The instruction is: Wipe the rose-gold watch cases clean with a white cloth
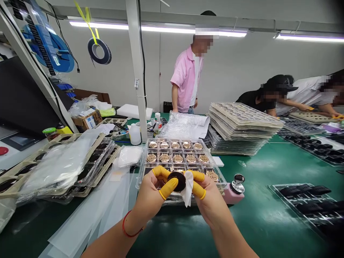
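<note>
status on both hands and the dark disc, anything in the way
left hand gripping dark disc; right hand pressing white wipe at its edge; clear tray behind, nothing seen blocking the disc

White tube lights (188, 30) hang before a pale grey wall (228, 61), above a green table (258, 222) with a white post (135, 71).

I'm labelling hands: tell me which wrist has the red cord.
The left hand: the red cord circles its wrist, and its thumb lies on the black disc. The right hand, holding the white cloth, has a bare wrist.
</note>
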The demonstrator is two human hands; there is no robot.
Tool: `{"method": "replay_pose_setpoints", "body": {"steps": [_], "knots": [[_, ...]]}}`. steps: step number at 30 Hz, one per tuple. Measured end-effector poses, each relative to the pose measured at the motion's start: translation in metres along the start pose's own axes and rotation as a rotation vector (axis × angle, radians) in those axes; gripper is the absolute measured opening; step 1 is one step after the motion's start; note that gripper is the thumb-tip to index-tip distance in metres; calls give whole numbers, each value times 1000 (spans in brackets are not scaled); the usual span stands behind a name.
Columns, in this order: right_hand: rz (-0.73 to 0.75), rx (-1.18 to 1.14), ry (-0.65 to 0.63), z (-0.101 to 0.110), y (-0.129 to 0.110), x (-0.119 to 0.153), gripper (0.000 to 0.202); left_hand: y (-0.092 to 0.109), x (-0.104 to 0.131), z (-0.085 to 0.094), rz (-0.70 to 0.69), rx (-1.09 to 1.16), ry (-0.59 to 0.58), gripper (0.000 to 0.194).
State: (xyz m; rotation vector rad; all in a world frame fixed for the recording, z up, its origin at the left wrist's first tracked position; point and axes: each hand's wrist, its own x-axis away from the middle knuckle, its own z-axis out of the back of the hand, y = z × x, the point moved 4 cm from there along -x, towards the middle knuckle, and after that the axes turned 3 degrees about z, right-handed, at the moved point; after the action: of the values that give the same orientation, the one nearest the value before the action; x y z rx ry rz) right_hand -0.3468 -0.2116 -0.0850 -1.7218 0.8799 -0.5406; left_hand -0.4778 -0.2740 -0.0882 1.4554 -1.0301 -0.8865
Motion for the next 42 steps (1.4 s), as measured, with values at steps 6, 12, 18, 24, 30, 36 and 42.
{"method": "replay_pose_setpoints", "body": {"steps": [6, 12, 18, 24, 30, 36, 42], "knots": [[-7, -90, -52, -5, 0, -3, 19, -1, -1, 1, 5, -34, 2, 39], [-84, -217, -20, -13, 4, -2, 21, 4, 5, -2, -48, -124, 17, 34], [-88, -257, 68, -11, 4, -4, 27, 5, -1, -8, -55, 153, -224, 38], [256, -41, 29, -6, 0, 5, 11, -2, -5, -11, -18, 497, -267, 29], [326, 6, -32, -9, 1, 9, 10, 5, -9, -4, -531, 36, -192, 13], [33, -113, -94, -3, -2, 1, 15, 31, 18, 13, -1289, -699, 58, 21], [-100, 83, -99, 3, -8, 4, 44, 26, 14, 19, -1229, -788, 40, 31]]}}
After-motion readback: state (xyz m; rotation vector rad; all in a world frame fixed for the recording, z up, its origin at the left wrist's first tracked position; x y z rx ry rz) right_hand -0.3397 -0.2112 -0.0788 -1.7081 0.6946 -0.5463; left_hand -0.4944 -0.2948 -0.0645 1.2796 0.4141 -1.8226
